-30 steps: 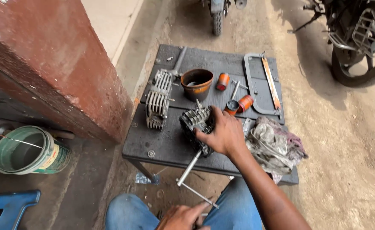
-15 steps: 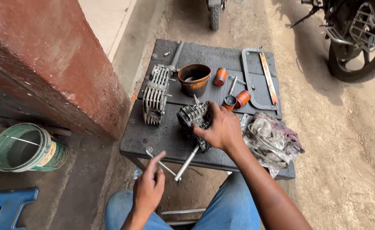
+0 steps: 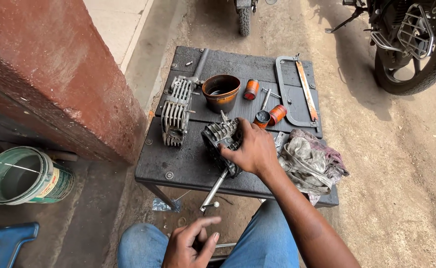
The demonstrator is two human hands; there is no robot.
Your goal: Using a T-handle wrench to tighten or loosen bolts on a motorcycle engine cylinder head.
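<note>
The right hand (image 3: 254, 149) clamps palm-down over the finned engine part (image 3: 221, 141) on the dark table (image 3: 188, 166), hiding its far side, while the left hand (image 3: 190, 243) hovers open-fingered and empty below the table's near edge.

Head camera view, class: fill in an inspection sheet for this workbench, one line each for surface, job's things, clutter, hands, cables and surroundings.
Surface: dark, grimy low table on bare ground.
Job's things: finned engine part under the right hand; a metal rod sticks out below it past the table edge.
Clutter: second finned cylinder, brown bowl, two orange filters, hacksaw, dirty rags.
Hands: right hand grips the engine part; left hand is open over the lap, fingers spread, holding nothing.
Cables: nothing seen.
Surroundings: red wall, green bucket, blue stool, parked motorcycle.
</note>
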